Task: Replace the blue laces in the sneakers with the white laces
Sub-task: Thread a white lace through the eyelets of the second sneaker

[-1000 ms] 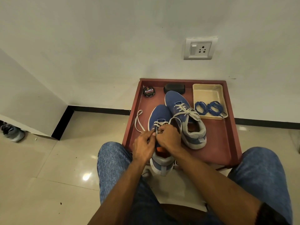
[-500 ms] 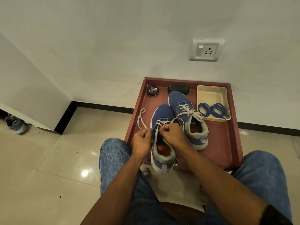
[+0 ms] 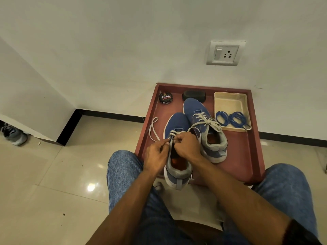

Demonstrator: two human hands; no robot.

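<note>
The near sneaker [image 3: 177, 137] lies at the front edge of the red tray [image 3: 247, 156], heel hanging off toward the person, and both hands work its white lace [image 3: 153, 129]: the left hand [image 3: 156, 154] pinches a strand at the eyelets while the right hand [image 3: 185, 145] curls over the tongue, gripping lace too. At its 2 o'clock the second sneaker [image 3: 203, 128] sits touching it, fully laced in white. Farther toward 2 o'clock a cream tray [image 3: 230, 101] holds the coiled blue laces [image 3: 231, 119], with a polish tin [image 3: 165, 97] at 11 o'clock.
</note>
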